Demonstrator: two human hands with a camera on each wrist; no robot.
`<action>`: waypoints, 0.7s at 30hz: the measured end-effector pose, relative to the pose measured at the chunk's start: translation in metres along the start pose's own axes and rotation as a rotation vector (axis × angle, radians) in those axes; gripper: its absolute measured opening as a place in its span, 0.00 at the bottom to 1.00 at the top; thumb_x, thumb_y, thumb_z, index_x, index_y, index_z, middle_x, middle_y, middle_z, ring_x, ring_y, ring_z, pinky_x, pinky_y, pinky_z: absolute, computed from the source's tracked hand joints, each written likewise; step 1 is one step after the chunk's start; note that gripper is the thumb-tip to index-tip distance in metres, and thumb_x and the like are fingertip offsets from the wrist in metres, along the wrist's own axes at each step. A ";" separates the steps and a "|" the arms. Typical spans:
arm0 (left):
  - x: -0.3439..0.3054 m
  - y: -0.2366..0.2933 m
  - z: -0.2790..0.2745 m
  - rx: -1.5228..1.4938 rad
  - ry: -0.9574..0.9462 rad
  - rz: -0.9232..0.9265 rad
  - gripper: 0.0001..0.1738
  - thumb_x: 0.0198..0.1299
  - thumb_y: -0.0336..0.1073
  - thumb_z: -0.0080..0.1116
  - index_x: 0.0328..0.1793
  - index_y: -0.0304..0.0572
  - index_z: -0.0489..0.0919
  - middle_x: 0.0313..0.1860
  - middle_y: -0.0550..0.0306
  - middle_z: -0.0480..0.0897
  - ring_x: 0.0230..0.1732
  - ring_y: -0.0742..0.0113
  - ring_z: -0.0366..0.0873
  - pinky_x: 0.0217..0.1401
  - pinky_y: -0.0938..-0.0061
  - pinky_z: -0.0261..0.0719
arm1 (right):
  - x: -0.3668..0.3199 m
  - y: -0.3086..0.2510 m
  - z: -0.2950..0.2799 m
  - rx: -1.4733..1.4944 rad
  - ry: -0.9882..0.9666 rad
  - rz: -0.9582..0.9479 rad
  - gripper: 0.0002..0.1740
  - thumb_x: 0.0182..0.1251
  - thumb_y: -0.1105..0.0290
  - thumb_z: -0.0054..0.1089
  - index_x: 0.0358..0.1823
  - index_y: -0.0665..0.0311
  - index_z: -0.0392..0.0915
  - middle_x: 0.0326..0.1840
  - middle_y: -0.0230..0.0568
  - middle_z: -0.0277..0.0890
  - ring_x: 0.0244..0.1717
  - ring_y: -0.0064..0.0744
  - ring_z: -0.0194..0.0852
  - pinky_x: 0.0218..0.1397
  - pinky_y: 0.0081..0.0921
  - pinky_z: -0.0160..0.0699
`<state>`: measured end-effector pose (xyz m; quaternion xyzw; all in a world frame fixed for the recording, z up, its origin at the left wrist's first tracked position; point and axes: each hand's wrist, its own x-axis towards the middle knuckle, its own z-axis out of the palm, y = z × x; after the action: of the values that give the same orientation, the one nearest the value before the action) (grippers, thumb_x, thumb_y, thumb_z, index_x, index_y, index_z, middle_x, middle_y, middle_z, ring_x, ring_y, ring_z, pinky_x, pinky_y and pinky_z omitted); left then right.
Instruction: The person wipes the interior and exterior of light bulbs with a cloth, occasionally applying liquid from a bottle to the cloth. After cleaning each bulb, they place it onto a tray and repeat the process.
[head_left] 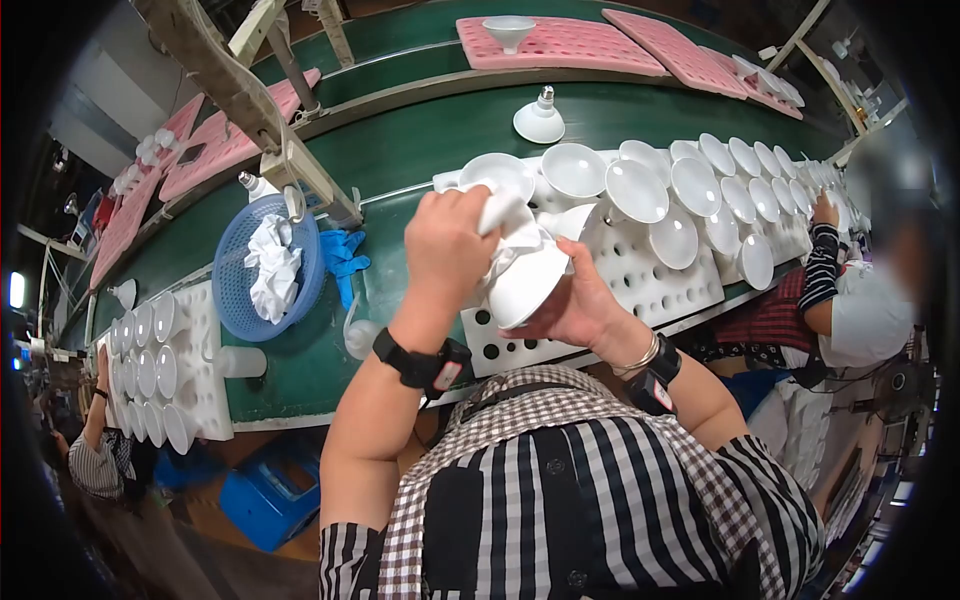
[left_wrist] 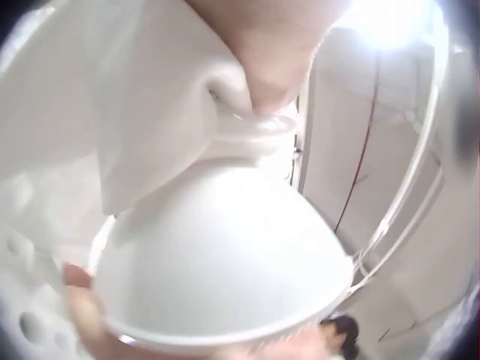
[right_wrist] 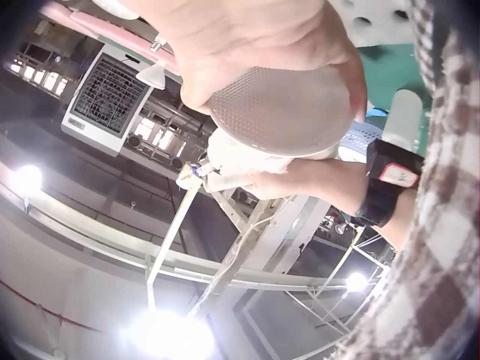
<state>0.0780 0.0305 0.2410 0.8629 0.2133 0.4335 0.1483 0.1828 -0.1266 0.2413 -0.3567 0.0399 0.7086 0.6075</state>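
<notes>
A white cone-shaped lamp (head_left: 527, 285) is held between both hands in the head view, its wide face turned down and toward the body. My right hand (head_left: 585, 305) grips it by the wide rim; in the right wrist view the fingers of that hand (right_wrist: 262, 37) curve round the textured lens (right_wrist: 281, 112). My left hand (head_left: 450, 245) pinches a white cloth (head_left: 515, 225) over the lamp's narrow end. From the left wrist view, the cloth (left_wrist: 165, 97) lies against the neck above the smooth white cone (left_wrist: 225, 255), and the neck's tip is hidden.
White perforated trays (head_left: 650, 285) with several lamps stand ahead and right. One lamp (head_left: 539, 122) stands on the green table behind. At left are a blue basket (head_left: 225, 270) with cloth, blue gloves (head_left: 343, 262), a white bottle (head_left: 362, 338) and another lamp tray (head_left: 208, 385). Another person sits right.
</notes>
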 end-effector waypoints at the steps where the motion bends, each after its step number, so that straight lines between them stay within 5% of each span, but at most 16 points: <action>1: 0.001 -0.009 0.002 -0.031 0.066 -0.062 0.19 0.41 0.35 0.69 0.43 0.47 0.82 0.33 0.55 0.82 0.37 0.49 0.78 0.44 0.58 0.78 | 0.002 0.004 0.001 0.043 0.036 0.047 0.43 0.61 0.33 0.46 0.70 0.55 0.63 0.66 0.47 0.66 0.65 0.54 0.67 0.62 0.68 0.68; 2: 0.001 -0.017 0.003 -0.161 0.040 -0.332 0.12 0.51 0.36 0.68 0.40 0.42 0.83 0.27 0.59 0.82 0.28 0.57 0.79 0.38 0.64 0.79 | 0.005 0.008 0.000 0.059 0.043 0.036 0.43 0.61 0.33 0.46 0.71 0.54 0.62 0.68 0.50 0.65 0.65 0.60 0.67 0.61 0.69 0.68; 3: 0.001 -0.035 0.003 -0.160 0.039 -0.335 0.12 0.51 0.36 0.68 0.40 0.42 0.83 0.27 0.59 0.82 0.28 0.57 0.79 0.38 0.64 0.79 | 0.005 0.007 0.000 0.060 0.044 0.040 0.43 0.61 0.33 0.46 0.71 0.54 0.62 0.68 0.50 0.65 0.65 0.60 0.67 0.61 0.69 0.68; 5: -0.004 -0.076 0.003 -0.710 0.183 -0.877 0.13 0.60 0.39 0.64 0.42 0.35 0.82 0.31 0.60 0.84 0.30 0.69 0.79 0.36 0.71 0.77 | -0.001 0.001 -0.001 0.068 -0.220 0.041 0.49 0.59 0.27 0.43 0.75 0.50 0.58 0.71 0.52 0.63 0.67 0.69 0.62 0.59 0.71 0.66; 7: -0.007 -0.071 -0.007 -0.652 0.286 -0.868 0.15 0.65 0.40 0.62 0.46 0.31 0.82 0.34 0.60 0.84 0.34 0.77 0.76 0.38 0.78 0.75 | -0.003 -0.009 -0.001 0.087 -0.306 0.049 0.51 0.58 0.25 0.41 0.76 0.51 0.55 0.72 0.60 0.60 0.68 0.75 0.59 0.57 0.71 0.68; 9: -0.015 -0.062 -0.008 -0.743 0.339 -0.827 0.15 0.63 0.37 0.62 0.50 0.33 0.81 0.37 0.55 0.84 0.36 0.70 0.78 0.42 0.75 0.75 | -0.002 -0.021 -0.005 0.102 -0.410 0.090 0.51 0.59 0.25 0.40 0.77 0.50 0.54 0.72 0.66 0.58 0.69 0.75 0.58 0.57 0.69 0.68; 12: -0.026 -0.048 -0.012 0.010 0.231 -0.616 0.18 0.59 0.34 0.60 0.57 0.40 0.79 0.50 0.50 0.81 0.53 0.50 0.76 0.57 0.62 0.71 | 0.001 -0.036 -0.010 0.165 -0.404 0.133 0.49 0.61 0.27 0.41 0.76 0.52 0.56 0.71 0.65 0.59 0.67 0.73 0.61 0.60 0.68 0.68; 15: -0.027 -0.022 -0.026 0.343 0.127 -0.383 0.20 0.59 0.33 0.59 0.59 0.41 0.78 0.53 0.50 0.80 0.58 0.49 0.73 0.61 0.61 0.68 | 0.005 -0.046 -0.017 0.228 -0.426 0.198 0.47 0.63 0.28 0.41 0.75 0.52 0.58 0.70 0.60 0.62 0.65 0.70 0.66 0.61 0.67 0.69; 21: -0.022 0.011 -0.014 0.026 0.153 -0.421 0.21 0.60 0.30 0.58 0.61 0.36 0.76 0.54 0.48 0.79 0.53 0.52 0.76 0.59 0.64 0.71 | 0.008 -0.058 -0.036 0.235 -0.442 0.234 0.45 0.64 0.28 0.39 0.74 0.50 0.59 0.71 0.55 0.63 0.64 0.69 0.67 0.60 0.65 0.72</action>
<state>0.0571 0.0108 0.2388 0.7657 0.4048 0.4546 0.2079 0.2514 -0.1228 0.2319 -0.1133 0.0292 0.8252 0.5526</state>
